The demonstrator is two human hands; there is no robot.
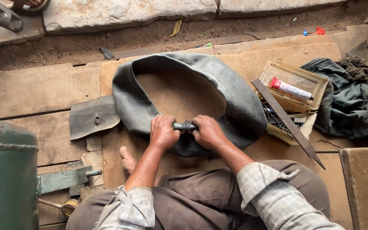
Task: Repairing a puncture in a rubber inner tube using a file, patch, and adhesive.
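A grey rubber inner tube [218, 85] is laid out flat in a floppy loop on the wooden boards [35, 89], with its near edge right in front of the crossed legs. A short dark grey metal bar [185, 126] is held across that near edge, pressed down on the rubber. The left hand [163, 133] is wrapped shut around the bar's left end, and the right hand [208, 132] is clamped over its right end, so only the middle bit of the bar shows between the two fists. The fingers of both hands are curled tight over it, knuckles up. What exactly is under the bar can't be made out.

Off to the right, a yellowish plastic box [297, 72] is sitting open with a red and white tube [289, 88] inside, and a long flat file [287, 121] is leaned across its near corner. A dark green cloth [350, 106] is bunched up further right. A loose rubber scrap [92, 116] lies just left of the tube, and a green metal tank [5, 179] is at the near left.
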